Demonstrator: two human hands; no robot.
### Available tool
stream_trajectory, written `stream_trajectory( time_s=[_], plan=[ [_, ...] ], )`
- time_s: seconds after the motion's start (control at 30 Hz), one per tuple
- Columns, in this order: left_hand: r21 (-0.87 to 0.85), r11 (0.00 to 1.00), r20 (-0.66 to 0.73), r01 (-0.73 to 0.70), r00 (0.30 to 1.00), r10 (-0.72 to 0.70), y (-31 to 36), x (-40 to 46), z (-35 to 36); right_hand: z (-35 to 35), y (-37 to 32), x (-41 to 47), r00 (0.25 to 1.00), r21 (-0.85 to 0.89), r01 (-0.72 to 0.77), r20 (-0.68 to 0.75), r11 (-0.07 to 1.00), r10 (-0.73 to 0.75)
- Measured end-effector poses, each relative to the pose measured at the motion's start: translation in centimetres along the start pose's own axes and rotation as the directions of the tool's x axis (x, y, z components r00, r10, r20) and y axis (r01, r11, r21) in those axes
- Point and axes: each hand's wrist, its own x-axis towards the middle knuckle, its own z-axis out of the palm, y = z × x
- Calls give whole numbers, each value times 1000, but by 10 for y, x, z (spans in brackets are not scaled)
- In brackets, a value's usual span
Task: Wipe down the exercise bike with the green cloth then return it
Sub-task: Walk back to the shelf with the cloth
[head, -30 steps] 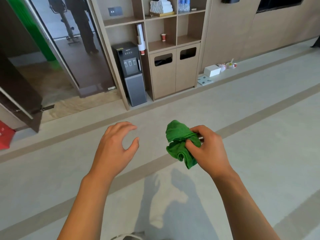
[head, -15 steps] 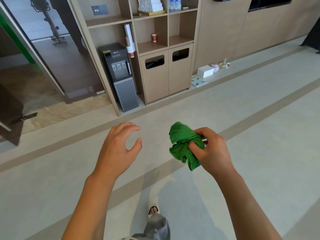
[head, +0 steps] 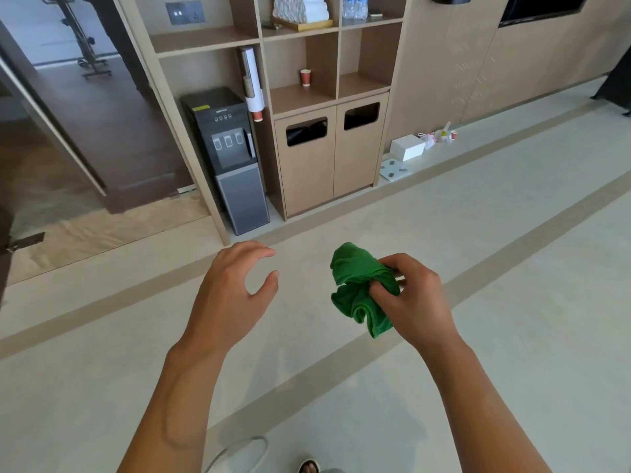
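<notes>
My right hand [head: 415,302] is closed around a crumpled green cloth [head: 355,288], held out in front of me at about waist height over the pale floor. My left hand [head: 232,295] hovers beside it with curled, spread fingers and holds nothing; a gap separates it from the cloth. Far off at the top left, beyond a glass door, stands part of an exercise bike [head: 82,39], only its frame and base in view.
A wooden shelf unit [head: 307,97] with two bin openings faces me, a dark water dispenser [head: 232,158] at its left. A white box [head: 408,147] and small items lie on the floor to the right. A dark door [head: 112,138] stands to the left.
The shelf unit and dispenser have shifted right and grown larger in view, and the bike has slid toward the top-left corner. Both hands keep their pose, the cloth still gripped.
</notes>
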Motion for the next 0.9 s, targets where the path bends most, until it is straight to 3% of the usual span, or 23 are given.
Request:
stream_trajectory(
  time_s=[0.37,0.9],
  plan=[
    [-47,999,-24,13,1000,-14,-59,89,8,34,-3,113,999,-4,18,-35,1000,-18],
    [-22,982,-171,187,967,-188,-88,263,48,77,29,366,982,42,144,116,989,-148]
  ],
)
